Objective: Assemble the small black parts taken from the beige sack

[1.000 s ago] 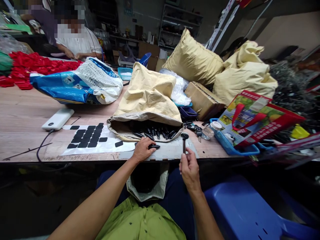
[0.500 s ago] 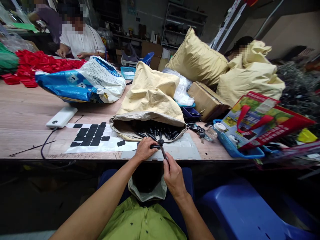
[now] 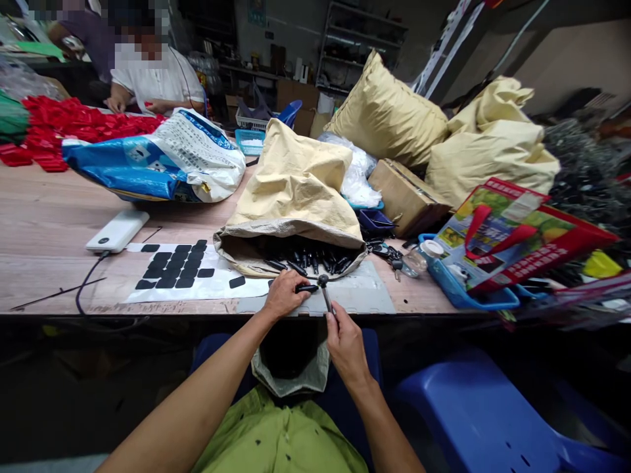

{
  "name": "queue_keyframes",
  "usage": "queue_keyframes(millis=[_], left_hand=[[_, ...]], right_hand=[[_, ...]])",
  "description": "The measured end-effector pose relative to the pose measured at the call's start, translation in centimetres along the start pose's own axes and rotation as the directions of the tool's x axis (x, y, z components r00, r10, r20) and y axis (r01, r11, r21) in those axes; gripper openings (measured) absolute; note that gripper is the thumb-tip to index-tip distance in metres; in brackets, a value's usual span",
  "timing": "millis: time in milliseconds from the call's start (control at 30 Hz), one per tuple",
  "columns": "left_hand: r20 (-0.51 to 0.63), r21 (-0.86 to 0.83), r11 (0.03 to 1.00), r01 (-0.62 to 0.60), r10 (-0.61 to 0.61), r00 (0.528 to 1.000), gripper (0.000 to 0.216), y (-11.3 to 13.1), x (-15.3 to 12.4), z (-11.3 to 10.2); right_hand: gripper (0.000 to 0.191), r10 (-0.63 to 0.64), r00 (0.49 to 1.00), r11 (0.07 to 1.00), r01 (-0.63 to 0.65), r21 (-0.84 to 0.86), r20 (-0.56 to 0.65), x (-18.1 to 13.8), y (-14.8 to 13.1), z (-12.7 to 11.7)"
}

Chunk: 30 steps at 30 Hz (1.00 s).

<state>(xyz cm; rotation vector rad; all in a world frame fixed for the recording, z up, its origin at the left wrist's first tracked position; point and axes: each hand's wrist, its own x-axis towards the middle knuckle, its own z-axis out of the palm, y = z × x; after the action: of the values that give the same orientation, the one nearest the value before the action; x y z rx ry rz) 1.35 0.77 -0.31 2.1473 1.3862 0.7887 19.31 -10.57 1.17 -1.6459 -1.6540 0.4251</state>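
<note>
My left hand (image 3: 286,294) rests at the table's front edge, fingers closed on a small black tapered piece (image 3: 307,288) lying flat. My right hand (image 3: 345,338) grips the handle of a small hammer (image 3: 323,281), whose dark head is just right of the piece's tip, slightly apart. Behind both hands a cream cloth sack (image 3: 300,177) lies with its mouth towards me, and several similar black pieces (image 3: 315,256) show inside. Under the hands is a grey flat board (image 3: 372,289). Below the table edge, between my forearms, an open grey sack (image 3: 290,384) has a dark inside.
Black rounded patches (image 3: 175,263) lie on a white sheet to the left, near a white power bank (image 3: 118,230) with a cable. A blue-white bag (image 3: 158,157) stands behind. At right are a blue basket (image 3: 458,292) and blue stool (image 3: 493,407). A co-worker (image 3: 152,82) sits across.
The hammer head has moved slightly right, off the black piece's end. My right hand has shifted a little right with it. My left hand keeps hold of the piece.
</note>
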Motion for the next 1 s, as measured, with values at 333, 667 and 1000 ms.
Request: queue_keyframes(millis=[333,667,1000], left_hand=[[-0.008,0.010,0.999,-0.047,0.047,0.999,0.030,-0.2,0.2,0.1],[0.020,0.071,0.996,-0.054,0.053,0.998,0.038,-0.6,0.3,0.4],[-0.009,0.028,0.997,-0.068,0.068,0.998,0.034,-0.2,0.2,0.2]], right_hand=[[0.044,0.175,0.980,0.956,-0.193,-0.223,-0.098,1.7,1.8,-3.0],[0.035,0.208,0.971,0.851,-0.239,-0.467,-0.116,1.7,2.4,-4.5],[0.039,0.356,0.913,0.759,-0.407,-0.508,-0.200,2.8,3.1,-5.0]])
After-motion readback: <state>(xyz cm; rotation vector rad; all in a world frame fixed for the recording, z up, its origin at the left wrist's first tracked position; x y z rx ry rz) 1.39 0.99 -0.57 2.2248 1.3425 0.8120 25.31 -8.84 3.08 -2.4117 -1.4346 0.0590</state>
